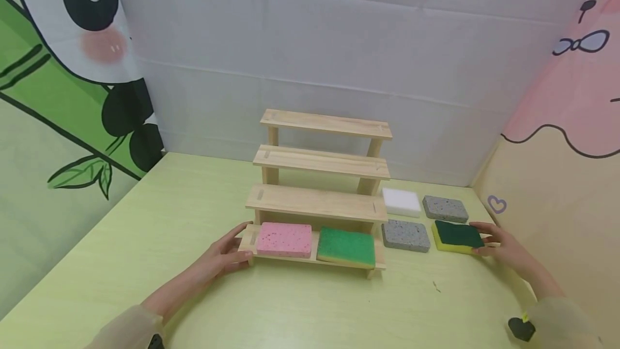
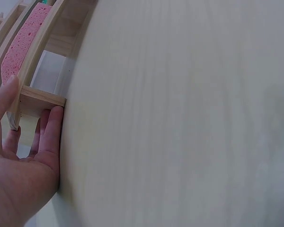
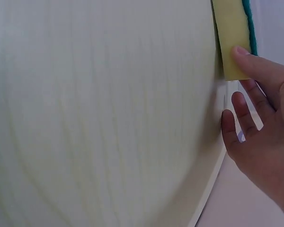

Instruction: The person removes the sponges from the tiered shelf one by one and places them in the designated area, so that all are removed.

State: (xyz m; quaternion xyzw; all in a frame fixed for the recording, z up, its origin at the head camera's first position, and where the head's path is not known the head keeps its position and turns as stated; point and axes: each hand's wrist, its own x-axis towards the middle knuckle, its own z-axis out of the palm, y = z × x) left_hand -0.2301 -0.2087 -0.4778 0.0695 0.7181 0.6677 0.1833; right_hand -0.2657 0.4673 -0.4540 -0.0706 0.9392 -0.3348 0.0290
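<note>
A four-step wooden display rack [image 1: 317,203] stands on the table. My left hand [image 1: 225,252] holds the left end of its lowest step, the thumb [image 2: 7,92] at the board's edge and fingers [image 2: 52,130] against the leg. On that step lie a pink sponge [image 1: 284,240] and, to its right, a green-topped sponge [image 1: 346,246]. Out at the right, my right hand [image 1: 504,246] pinches the right end of a yellow sponge with a dark green top [image 1: 457,236]. The right wrist view shows the thumb on the yellow side [image 3: 232,33], with other fingers spread below.
Two grey sponges [image 1: 406,236] [image 1: 445,209] and a white one [image 1: 401,202] lie on the table between the rack and my right hand. Behind the rack hangs a pale cloth backdrop [image 1: 329,42]. A printed wall [image 1: 557,187] runs close along the right side.
</note>
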